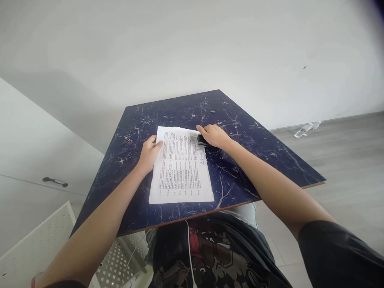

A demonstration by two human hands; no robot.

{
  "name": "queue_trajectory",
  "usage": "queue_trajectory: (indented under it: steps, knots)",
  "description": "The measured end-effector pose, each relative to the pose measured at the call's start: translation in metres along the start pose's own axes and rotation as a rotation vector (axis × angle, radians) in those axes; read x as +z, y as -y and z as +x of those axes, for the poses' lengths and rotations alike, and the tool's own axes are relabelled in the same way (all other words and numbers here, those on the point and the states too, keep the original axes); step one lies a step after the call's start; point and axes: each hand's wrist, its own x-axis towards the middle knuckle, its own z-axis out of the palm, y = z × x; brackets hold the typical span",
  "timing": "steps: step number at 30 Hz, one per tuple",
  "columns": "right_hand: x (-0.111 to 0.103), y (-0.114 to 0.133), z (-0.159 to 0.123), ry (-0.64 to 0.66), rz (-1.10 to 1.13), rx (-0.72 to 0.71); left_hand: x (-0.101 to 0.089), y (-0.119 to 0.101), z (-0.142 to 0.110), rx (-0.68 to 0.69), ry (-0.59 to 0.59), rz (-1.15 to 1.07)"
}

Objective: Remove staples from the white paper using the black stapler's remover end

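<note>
Left hand (pixel 149 154): fingers closed on left edge of white rectangular printed paper sheets (pixel 180 168), thumb on top. Right hand (pixel 213 135): fingers wrapped round black stapler (pixel 203 140), its nose over sheets' upper right edge. Sheets lie on dark blue marble-patterned bench (pixel 237 160), long axis running near to far, slight tilt; stapler points left.

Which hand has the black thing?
The right hand. It grips the black thing at one side of the paper; the left hand only holds the other side.

Head-worn, facing forward and down.
</note>
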Motion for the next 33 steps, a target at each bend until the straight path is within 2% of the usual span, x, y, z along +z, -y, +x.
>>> queue_trajectory:
  steps: [5,11,18,33]
  knots:
    - [0.001,0.003,-0.001,0.000,0.004,0.038,0.005,-0.004,-0.004,-0.063,0.063,-0.077]
    - [0.000,0.005,-0.002,0.002,0.032,0.031,0.008,0.003,-0.003,-0.158,0.141,-0.131]
    - [-0.001,0.007,-0.003,0.024,0.047,0.027,0.011,0.001,-0.005,-0.189,0.117,-0.091]
    - [0.001,0.003,-0.002,0.012,0.002,-0.007,0.000,0.011,0.006,0.006,-0.038,-0.030]
